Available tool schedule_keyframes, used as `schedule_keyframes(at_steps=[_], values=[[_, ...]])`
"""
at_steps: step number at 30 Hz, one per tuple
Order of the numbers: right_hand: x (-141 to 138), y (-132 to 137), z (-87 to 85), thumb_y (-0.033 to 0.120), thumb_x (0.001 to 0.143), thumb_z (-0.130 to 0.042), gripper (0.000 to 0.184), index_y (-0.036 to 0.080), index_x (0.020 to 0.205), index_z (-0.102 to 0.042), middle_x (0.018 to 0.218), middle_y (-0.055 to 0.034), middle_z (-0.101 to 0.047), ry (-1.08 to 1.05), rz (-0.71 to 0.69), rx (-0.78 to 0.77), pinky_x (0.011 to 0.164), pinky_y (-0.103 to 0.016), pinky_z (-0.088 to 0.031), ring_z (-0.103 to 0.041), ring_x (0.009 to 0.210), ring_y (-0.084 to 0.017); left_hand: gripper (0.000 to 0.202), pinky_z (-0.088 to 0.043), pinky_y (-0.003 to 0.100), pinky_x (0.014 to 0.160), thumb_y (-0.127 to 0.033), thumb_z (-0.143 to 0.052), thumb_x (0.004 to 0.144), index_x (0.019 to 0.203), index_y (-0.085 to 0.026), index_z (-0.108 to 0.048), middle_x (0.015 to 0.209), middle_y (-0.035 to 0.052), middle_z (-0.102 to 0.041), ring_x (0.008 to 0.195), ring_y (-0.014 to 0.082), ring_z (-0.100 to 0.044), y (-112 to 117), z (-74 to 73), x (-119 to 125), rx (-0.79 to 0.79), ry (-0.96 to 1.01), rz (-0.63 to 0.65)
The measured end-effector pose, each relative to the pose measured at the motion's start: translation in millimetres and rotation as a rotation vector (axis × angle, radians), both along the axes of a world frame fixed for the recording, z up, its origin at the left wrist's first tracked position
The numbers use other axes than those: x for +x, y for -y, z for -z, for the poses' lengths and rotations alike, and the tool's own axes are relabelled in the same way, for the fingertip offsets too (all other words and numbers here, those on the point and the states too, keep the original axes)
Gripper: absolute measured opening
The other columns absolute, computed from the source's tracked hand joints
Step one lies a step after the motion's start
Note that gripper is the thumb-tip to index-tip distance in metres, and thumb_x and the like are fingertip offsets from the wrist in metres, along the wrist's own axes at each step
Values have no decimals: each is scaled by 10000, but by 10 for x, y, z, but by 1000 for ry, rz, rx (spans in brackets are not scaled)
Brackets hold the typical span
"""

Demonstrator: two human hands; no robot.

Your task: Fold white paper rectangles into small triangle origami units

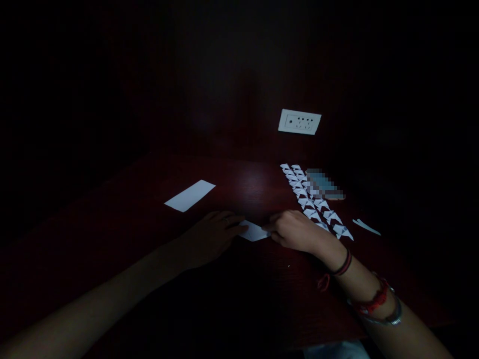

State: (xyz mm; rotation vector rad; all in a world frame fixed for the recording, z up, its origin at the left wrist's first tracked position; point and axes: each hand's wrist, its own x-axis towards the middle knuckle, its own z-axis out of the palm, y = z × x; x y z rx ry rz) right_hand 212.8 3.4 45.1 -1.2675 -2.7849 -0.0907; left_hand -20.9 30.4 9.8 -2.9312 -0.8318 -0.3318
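A small white piece of paper [254, 231] lies on the dark red table [243, 184] between my two hands. My left hand [211, 237] rests on the table with its fingertips pressed on the paper's left edge. My right hand [294, 230] has its fingers curled and pinches the paper's right edge. Red and dark bands circle my right wrist. The scene is very dark.
A white rectangular sheet [190, 195] lies to the far left. Two rows of several small folded white paper pieces [314, 199] run diagonally on the right, beside a blurred bluish object [324, 184]. A paper scrap [365, 227] lies far right. A white wall socket [299, 121] sits behind.
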Motion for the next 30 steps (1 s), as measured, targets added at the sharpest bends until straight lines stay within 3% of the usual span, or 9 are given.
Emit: schedule_keyframes(at_steps=[9, 12, 16, 21, 26, 30], values=[[74, 117, -156, 115, 679, -502, 168, 160, 696, -662, 697, -65, -617, 85, 78, -51, 501, -260, -319, -550, 593, -148, 407, -287, 401, 916, -164, -428, 810, 1203, -268, -402, 1263, 13, -407, 1127, 231, -354, -3, 38, -14, 52, -2, 7], [53, 102, -168, 132, 725, -478, 179, 154, 771, -649, 776, -68, -606, 19, 136, -27, 566, -253, -372, -560, 670, -151, 373, -308, 413, 893, -165, -410, 824, 1191, -231, -422, 1203, 63, -446, 1087, 243, -387, 17, 40, 6, 96, -1, 4], [-11, 36, -92, 225, 811, -429, 238, 154, 980, -580, 909, -72, -549, -165, 203, 16, 703, -260, -410, -535, 815, -152, 327, -353, 403, 835, -187, -397, 844, 1165, -224, -451, 1076, 82, -494, 974, 232, -452, 40, 35, 49, 146, 5, -7], [-65, -68, 105, 285, 793, -490, 280, 150, 1032, -540, 955, -86, -513, -267, 188, -40, 790, -304, -393, -476, 927, -182, 275, -373, 381, 813, -227, -390, 860, 1119, -222, -485, 1035, 67, -493, 936, 212, -463, 29, 19, 63, 136, 64, -3], [-91, -109, 176, 194, 717, -576, 148, 155, 856, -546, 863, -55, -531, -434, 259, -116, 723, -280, -394, -492, 817, -150, 254, -377, 381, 813, -224, -437, 838, 1083, -208, -502, 1036, 62, -495, 932, 207, -469, 35, -2, 77, 99, 90, -5], [-119, -126, 194, 103, 670, -566, 187, 161, 841, -518, 676, 16, -543, -645, 332, -188, 575, -214, -381, -497, 597, -89, 248, -389, 373, 795, -237, -452, 832, 1070, -189, -505, 1010, 61, -513, 903, 199, -483, 73, -5, 131, 74, 102, 15]])
